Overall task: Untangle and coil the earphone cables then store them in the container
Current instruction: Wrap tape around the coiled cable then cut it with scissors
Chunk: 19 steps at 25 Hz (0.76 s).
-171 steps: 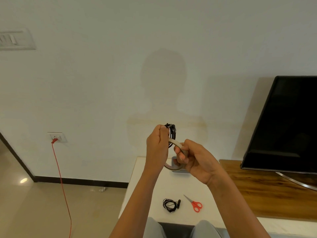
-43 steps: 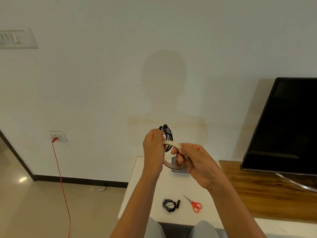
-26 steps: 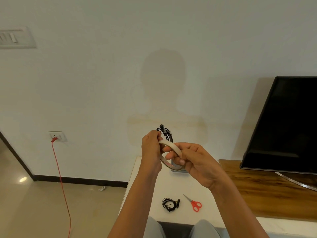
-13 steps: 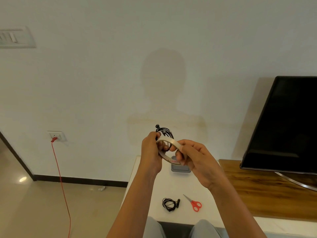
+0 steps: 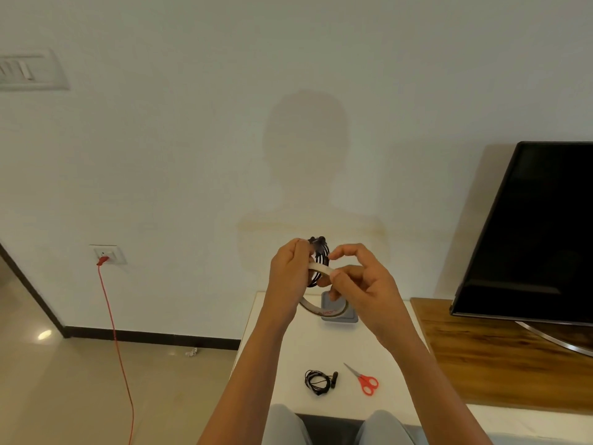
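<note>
Taping coil mid-air
Left hand (image 5: 290, 273) grips coil (image 5: 318, 261); right hand (image 5: 359, 284) pinches tape (image 5: 321, 271). Second coil (image 5: 317, 381), scissors (image 5: 364, 379) below hands.

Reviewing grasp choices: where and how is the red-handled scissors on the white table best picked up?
Take the scissors by the red finger loops, coming from above. They lie flat, closed, loops nearest the person and blades pointing away, clear of the coiled earphone beside them.
</note>
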Available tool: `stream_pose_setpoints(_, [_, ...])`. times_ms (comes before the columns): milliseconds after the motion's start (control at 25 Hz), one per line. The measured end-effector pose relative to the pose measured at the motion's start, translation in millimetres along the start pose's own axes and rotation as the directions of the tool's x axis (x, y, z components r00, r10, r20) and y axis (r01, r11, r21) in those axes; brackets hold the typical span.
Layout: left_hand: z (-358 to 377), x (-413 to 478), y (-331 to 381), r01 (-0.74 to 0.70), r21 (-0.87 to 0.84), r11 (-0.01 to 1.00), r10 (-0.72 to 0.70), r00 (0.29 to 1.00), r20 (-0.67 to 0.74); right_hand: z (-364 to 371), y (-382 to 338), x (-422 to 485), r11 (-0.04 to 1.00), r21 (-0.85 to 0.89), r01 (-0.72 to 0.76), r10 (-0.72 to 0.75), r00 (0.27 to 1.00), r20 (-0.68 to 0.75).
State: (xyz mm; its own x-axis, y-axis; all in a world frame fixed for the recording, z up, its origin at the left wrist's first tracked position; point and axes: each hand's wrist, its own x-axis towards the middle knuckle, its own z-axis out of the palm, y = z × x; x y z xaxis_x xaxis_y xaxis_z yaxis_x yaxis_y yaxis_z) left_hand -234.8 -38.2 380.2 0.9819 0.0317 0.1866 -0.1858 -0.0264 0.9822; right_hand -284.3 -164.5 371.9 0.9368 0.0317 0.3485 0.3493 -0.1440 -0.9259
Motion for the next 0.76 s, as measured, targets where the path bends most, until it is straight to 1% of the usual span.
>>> stream_pose_setpoints(40, [0.2, 0.2, 0.3, 0.017, -0.015, 1.0, -0.017, 1.0, -0.005, -0.8, 0.9, -0.8, 0.991, -0.094, 0.093, -0.093, 0.996, 0.009])
stream_pose_setpoints(120, [1.6, -0.6, 0.9, 0.051, -0.056, 0.997, -0.051, 0.999, -0.01, -2.6, 5.3, -0.8, 0.945, -0.218, 0.245, -0.241, 0.969, 0.044])
stream_pose_setpoints(200, [2.3, -1.6, 0.5, 0.085, -0.093, 0.992, -0.086, 0.996, -0.014, -4.5, 9.9, 0.1, 0.898, -0.296, 0.326, -0.322, 0.945, 0.063])
stream_pose_setpoints(280, [1.8, -2.0, 0.3, 0.125, -0.15, 0.981, -0.128, 0.992, -0.014, -5.2, 13.9, 0.3, 0.88, -0.313, 0.357, -0.358, 0.932, 0.055])
stream_pose_setpoints(360, [1.5, -1.5, 0.2, 0.162, -0.207, 0.965, -0.168, 0.986, -0.014, -4.6, 18.3, -0.4, 0.867, -0.317, 0.385, -0.404, 0.915, 0.006])
stream_pose_setpoints(520, [3.3, -2.1, 1.1, 0.193, -0.265, 0.945, -0.205, 0.979, -0.017, -0.1, 27.6, -0.2, 0.82, -0.35, 0.453, -0.52, 0.845, -0.125])
stream_pose_setpoints(600, [4.6, -3.3, 1.4, 0.207, -0.281, 0.937, -0.22, 0.975, -0.015, 0.8, 32.0, 0.8, 0.787, -0.406, 0.465, -0.568, 0.803, -0.18])
stream_pose_setpoints(760, [6.1, -4.8, 2.9, 0.237, -0.317, 0.919, -0.254, 0.967, -0.012, 0.5, 34.4, -1.3, 0.747, -0.451, 0.489, -0.631, 0.735, -0.248])
